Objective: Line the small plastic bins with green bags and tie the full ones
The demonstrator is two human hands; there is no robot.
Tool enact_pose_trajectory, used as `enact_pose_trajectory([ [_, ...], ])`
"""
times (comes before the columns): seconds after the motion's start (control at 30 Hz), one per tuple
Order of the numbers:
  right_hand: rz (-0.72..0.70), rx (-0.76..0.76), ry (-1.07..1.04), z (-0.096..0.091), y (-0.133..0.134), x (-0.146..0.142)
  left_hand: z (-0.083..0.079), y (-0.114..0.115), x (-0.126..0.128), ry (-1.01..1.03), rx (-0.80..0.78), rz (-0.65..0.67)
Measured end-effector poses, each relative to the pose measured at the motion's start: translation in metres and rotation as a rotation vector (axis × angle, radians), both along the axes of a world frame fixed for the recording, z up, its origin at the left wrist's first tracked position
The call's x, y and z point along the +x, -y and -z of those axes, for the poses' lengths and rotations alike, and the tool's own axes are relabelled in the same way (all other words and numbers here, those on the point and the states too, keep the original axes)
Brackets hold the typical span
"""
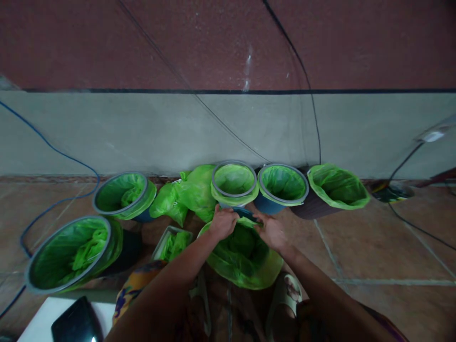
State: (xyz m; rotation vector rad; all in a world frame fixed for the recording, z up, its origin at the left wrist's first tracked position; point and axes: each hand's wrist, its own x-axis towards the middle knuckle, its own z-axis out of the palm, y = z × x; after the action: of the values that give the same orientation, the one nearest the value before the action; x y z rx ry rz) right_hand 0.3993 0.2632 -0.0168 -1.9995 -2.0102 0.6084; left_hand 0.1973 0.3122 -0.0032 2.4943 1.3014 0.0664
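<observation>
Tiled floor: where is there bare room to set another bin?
Bare tile lies between the right forearm, brown bin and black floor cable. It is crowded along the wall, where tied green bags sit among grey-rimmed bins, and left of the held bin, where a small tub stands.

Single head-worn view, from above, looking forward and down, facing a near wall (228, 61) and tiled floor (374, 247)

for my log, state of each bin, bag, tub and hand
Front bin: lined, open
Left hand: gripping front bin
Right hand: at front bin
Large left bin: lined, bunched plastic inside
Smaller left bin: same
Green bags: bulging, closed
Tub: holding bunched plastic
Middle wall bin: lined, open
Blue bin: lined, open
Brown bin: lined, open
</observation>
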Motion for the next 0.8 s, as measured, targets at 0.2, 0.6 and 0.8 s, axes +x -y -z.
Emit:
enact_pose_trajectory([
  [0.2, -0.135, 0.004, 0.074, -0.004, 0.001, -0.014, -0.004, 0.014, 0.009, 0.052, 0.036, 0.124],
  [0.6, -0.028, 0.219, 0.014, -0.010, -0.003, -0.010, -0.008, 0.007, 0.007, -0.110, 0.017, -0.037],
  [0.8, -0.336, 0.138, -0.034, -0.033, 0.033, -0.043, -0.008, -0.002, -0.002, -0.166, -0.044, -0.163],
])
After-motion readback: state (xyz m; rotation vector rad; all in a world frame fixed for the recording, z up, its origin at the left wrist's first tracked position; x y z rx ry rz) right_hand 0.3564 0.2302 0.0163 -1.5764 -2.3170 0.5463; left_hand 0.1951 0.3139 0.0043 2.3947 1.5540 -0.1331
